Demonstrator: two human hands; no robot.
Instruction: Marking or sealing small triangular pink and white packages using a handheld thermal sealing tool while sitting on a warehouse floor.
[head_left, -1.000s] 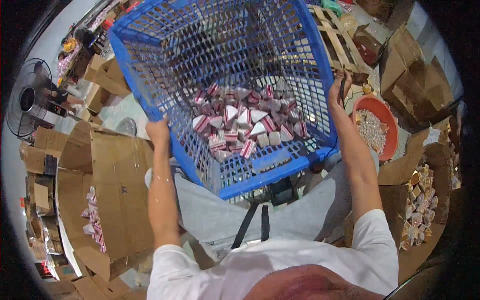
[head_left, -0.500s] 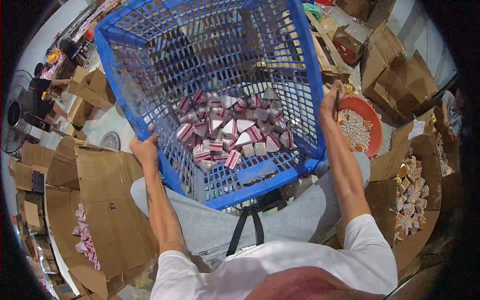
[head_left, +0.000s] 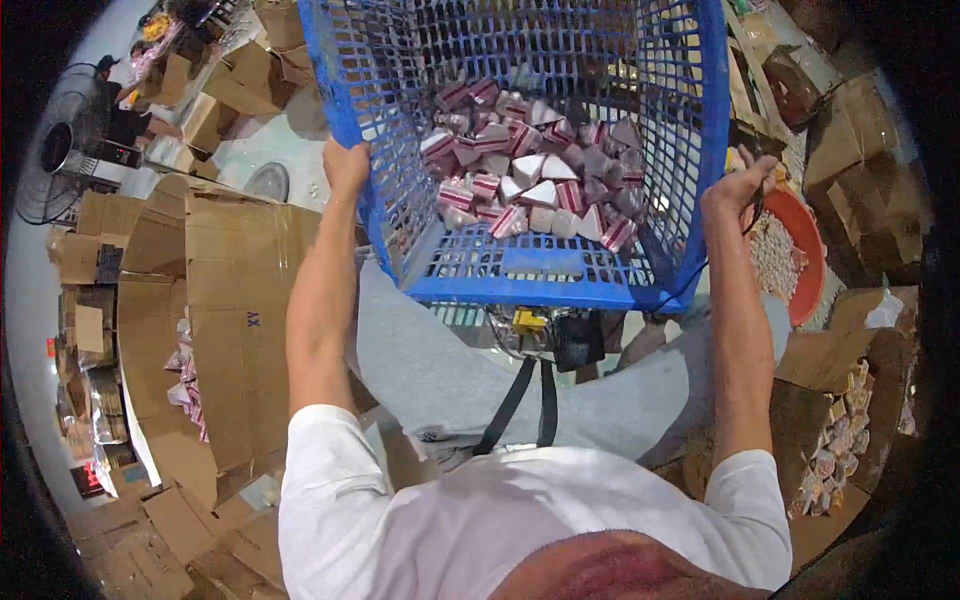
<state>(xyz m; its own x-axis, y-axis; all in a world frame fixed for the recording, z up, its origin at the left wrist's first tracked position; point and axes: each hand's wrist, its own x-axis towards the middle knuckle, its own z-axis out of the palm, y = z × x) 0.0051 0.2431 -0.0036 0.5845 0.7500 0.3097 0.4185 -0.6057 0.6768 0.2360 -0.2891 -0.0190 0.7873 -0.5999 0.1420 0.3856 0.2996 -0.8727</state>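
Note:
A large blue plastic basket (head_left: 545,290) with latticed walls tilts in front of me, its open side facing me. Inside, small wedge-shaped wrapped pieces (head_left: 530,165), white with dark pink stripes, lie heaped. My left hand (head_left: 346,168) is closed around the basket's left rim. At the right rim my right hand (head_left: 742,188) has its fingers curled on the outer side; their exact hold is partly hidden. A thin dark cord (head_left: 750,222) hangs by those fingers and runs toward the basket's lower right corner.
An orange-red tub (head_left: 815,245) of small pale pieces stands to the right. Open cardboard boxes flank me: the left one (head_left: 250,330) holds pink-striped pieces, the right one (head_left: 800,410) orange-toned wrapped pieces. A standing fan (head_left: 75,150) and a person (head_left: 125,122) are at far left.
The basket has shifted right and farther away in my view, with both hands staying at its sides. More of the floor below its front edge shows.

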